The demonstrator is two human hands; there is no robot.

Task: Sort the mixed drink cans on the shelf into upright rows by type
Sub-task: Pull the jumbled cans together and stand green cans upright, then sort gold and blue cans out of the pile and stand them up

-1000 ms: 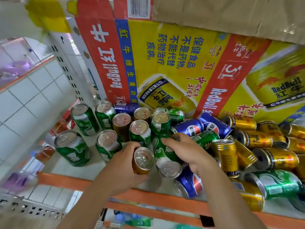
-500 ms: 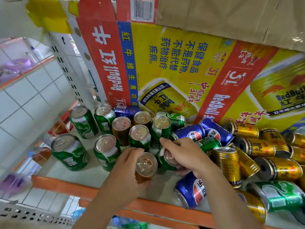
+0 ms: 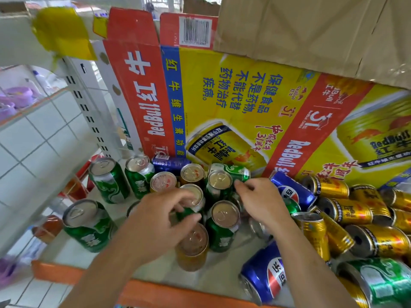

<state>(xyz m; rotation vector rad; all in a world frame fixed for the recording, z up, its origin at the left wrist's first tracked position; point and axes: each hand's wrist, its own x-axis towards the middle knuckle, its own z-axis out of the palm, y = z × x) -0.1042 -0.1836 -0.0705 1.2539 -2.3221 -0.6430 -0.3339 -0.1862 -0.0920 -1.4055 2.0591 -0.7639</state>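
Glossy metal cans (image 3: 347, 211) with matt brushed lids at 3 o'clock; printed, creased cardboard carton (image 3: 235, 103) at 12 o'clock; smooth shelf edge (image 3: 73, 275).

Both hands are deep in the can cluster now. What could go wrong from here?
1. The left hand reaches over tightly packed upright green cans; a wrist bump could topple several.
2. The blue can lies on its side at the shelf's orange front edge and might roll off.
3. The gold cans are heaped loosely beside the right hand; pulling one could shift the pile.
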